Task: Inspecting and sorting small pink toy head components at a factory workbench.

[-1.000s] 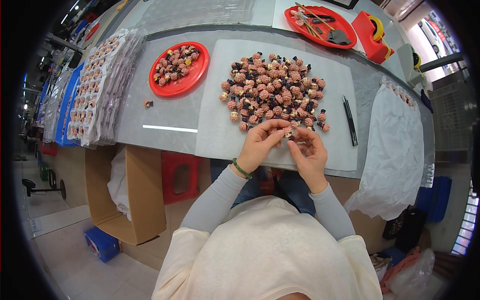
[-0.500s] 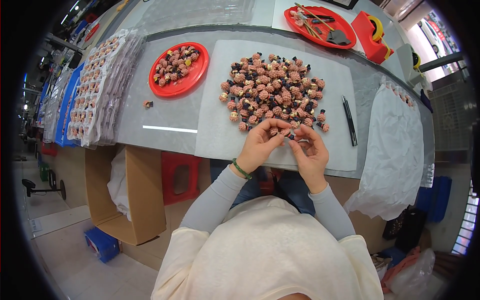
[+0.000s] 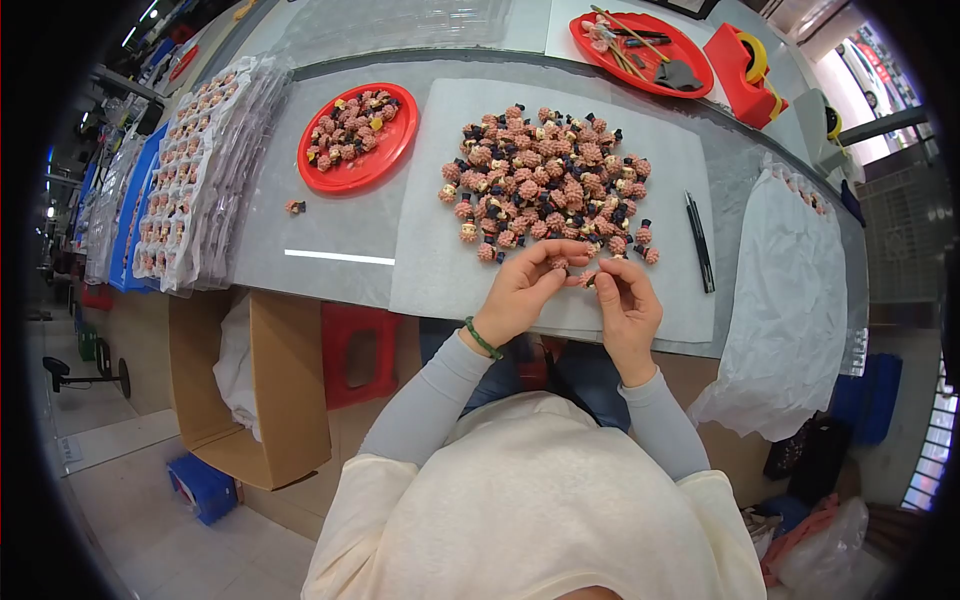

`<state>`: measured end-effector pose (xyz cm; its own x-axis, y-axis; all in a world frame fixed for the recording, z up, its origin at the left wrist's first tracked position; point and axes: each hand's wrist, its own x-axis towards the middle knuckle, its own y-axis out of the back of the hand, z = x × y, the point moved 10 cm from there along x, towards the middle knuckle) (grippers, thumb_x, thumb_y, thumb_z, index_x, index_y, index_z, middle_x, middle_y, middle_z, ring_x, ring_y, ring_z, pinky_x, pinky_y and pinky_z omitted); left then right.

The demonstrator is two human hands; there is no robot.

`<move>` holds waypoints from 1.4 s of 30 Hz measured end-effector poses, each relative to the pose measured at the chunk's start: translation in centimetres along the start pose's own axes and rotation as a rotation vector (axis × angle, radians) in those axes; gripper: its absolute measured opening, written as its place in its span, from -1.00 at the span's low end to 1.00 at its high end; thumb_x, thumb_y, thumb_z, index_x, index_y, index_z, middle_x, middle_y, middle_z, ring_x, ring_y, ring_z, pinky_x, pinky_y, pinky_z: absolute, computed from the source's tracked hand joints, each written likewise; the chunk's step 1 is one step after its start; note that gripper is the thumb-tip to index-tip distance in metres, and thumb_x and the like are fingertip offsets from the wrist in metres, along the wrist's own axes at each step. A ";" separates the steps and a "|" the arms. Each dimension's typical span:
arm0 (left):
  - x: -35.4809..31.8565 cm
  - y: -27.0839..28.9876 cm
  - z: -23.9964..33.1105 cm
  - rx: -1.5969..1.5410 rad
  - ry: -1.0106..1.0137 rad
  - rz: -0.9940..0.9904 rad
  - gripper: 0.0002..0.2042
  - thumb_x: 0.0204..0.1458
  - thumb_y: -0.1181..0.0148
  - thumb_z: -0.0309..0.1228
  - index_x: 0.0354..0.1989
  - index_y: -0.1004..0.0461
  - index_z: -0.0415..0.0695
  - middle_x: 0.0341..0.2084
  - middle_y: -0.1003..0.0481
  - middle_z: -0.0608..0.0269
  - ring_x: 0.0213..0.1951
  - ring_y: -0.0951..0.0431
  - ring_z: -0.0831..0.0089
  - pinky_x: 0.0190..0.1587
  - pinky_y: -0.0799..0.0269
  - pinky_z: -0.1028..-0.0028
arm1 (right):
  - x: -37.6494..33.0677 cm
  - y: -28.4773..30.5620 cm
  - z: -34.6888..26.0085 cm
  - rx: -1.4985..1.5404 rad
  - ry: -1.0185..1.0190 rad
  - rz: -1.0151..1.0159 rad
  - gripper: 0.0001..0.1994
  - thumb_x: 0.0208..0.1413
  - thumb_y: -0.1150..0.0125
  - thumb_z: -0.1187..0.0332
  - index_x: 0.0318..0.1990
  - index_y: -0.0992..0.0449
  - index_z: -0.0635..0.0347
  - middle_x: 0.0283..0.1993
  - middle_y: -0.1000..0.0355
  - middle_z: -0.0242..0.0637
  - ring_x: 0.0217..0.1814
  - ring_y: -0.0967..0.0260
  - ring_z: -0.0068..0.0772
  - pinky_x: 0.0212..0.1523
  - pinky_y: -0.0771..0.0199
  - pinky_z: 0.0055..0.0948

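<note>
Over the near edge of a white sheet (image 3: 425,210), my two hands meet in front of a heap of small pink-and-black figurines (image 3: 550,170) with bumpy, curly heads. My left hand (image 3: 522,290), a green bracelet at its wrist, is closed with one pink figurine (image 3: 559,263) showing between thumb and fingers. Opposite it, my right hand (image 3: 628,308) pinches a second small figurine (image 3: 589,279) between thumb and forefinger. The two figurines are close together; fingers partly hide both.
A red plate (image 3: 405,140) with more figurines lies left, one loose figurine (image 3: 295,207) below it. Black pens (image 3: 699,240) lie right. Farther back are a red tray (image 3: 690,85) of tools and a tape dispenser (image 3: 735,75). Stacked blister trays (image 3: 190,180) stand far left.
My right hand has shifted slightly right and down. The figurine at its fingertips has turned, showing more pink now. The heap looks the same.
</note>
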<state>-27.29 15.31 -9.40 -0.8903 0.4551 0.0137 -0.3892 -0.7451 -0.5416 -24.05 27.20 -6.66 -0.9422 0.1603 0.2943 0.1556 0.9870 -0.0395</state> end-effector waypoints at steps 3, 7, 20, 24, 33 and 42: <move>0.0 -0.3 0.0 0.055 -0.037 -0.035 -0.68 0.06 0.04 -0.62 0.03 -0.26 -0.28 -0.04 -0.35 0.15 -0.01 -0.34 0.48 0.05 -0.31 0.45 | 0.1 -0.2 -0.3 -0.003 -0.003 -0.001 -0.84 0.07 -0.10 0.54 -0.18 -0.41 0.36 -0.26 -0.33 -0.30 -0.27 -0.32 -0.58 -0.26 -0.33 -0.66; -0.2 -0.6 -0.4 0.154 -0.046 -0.048 -0.65 0.04 -0.01 -0.62 0.04 -0.26 -0.30 -0.08 -0.37 0.19 -0.04 -0.38 0.50 0.03 -0.32 0.49 | 0.1 -0.1 0.6 -0.012 -0.017 -0.022 -0.83 0.06 -0.11 0.53 -0.18 -0.41 0.37 -0.24 -0.34 -0.29 -0.26 -0.33 -0.59 -0.26 -0.34 -0.66; 0.2 0.3 -0.6 0.036 0.026 0.051 -0.56 -0.03 -0.12 -0.61 0.07 -0.22 -0.27 -0.16 -0.42 0.15 -0.14 -0.45 0.50 -0.08 -0.39 0.54 | 0.3 -2.3 -3.8 -0.391 0.216 -0.203 -0.63 -0.21 -0.18 0.62 -0.12 -0.45 0.23 -0.12 -0.34 -0.21 -0.17 -0.35 -0.38 -0.29 -0.41 -0.53; -0.2 0.1 -0.7 0.132 0.008 0.045 -0.55 -0.01 -0.07 -0.65 0.10 -0.18 -0.30 -0.09 -0.39 0.10 -0.07 -0.42 0.44 -0.01 -0.35 0.51 | 0.0 -3.0 -4.4 -0.619 0.338 -0.255 -0.60 -0.27 -0.16 0.64 -0.14 -0.45 0.24 -0.15 -0.34 -0.14 -0.17 -0.33 -0.18 -0.21 -0.40 -0.40; -1.2 -2.4 0.1 0.284 -0.065 -0.073 -0.56 0.01 -0.05 -0.65 0.11 -0.18 -0.33 0.00 -0.33 0.08 -0.11 -0.44 0.47 -0.05 -0.37 0.50 | -0.2 -1.6 -7.9 -0.719 0.324 -0.309 -0.64 -0.19 -0.21 0.54 -0.13 -0.39 0.29 -0.20 -0.31 -0.13 -0.22 -0.34 -0.21 -0.22 -0.40 -0.36; -0.9 -1.9 0.3 0.329 -0.025 -0.029 -0.72 0.04 -0.01 -0.62 -0.04 -0.30 -0.34 -0.14 -0.40 0.18 -0.24 -0.48 0.53 -0.15 -0.39 0.57 | 13.4 13.9 -11.6 -0.924 0.258 -0.142 -0.70 -0.19 -0.20 0.61 -0.21 -0.41 0.26 -0.28 -0.34 -0.30 -0.39 -0.32 -0.48 -0.35 -0.34 -0.53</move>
<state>-25.83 16.13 -8.10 -0.8817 0.4693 0.0480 -0.4662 -0.8514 -0.2404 -31.04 42.99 7.78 -0.8930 -0.0755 0.4437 0.3213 0.5832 0.7460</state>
